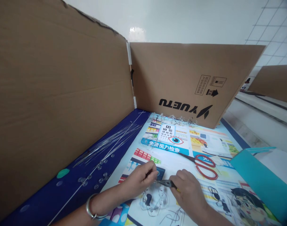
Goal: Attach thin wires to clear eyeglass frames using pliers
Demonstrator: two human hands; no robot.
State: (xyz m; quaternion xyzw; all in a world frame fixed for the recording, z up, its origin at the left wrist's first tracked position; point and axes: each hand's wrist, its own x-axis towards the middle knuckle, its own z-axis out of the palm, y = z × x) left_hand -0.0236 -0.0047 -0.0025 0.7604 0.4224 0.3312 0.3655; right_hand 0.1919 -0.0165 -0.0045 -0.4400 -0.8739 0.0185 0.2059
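Observation:
My right hand [188,188] is wrapped around a pair of pliers [165,182] with dark jaws pointing left. At the tip of those jaws, my left hand [145,174] pinches with its fingers closed; a silver bangle [88,205] circles that wrist. A loop of clear beads [161,191] hangs just under the pinch and appears to run up into it. Beneath lies a small clear plastic tray [165,204] with a dark piece in it. The exact point where jaws and fingers meet is partly hidden.
Red-handled scissors [208,166] lie right of my hands. Thin straight wires [110,138] and loose clear beads [101,180] are on the blue strip at left. Cut wire pieces [172,216] lie in front. Cardboard walls [176,72] stand behind and left; a teal folder [258,179] is at right.

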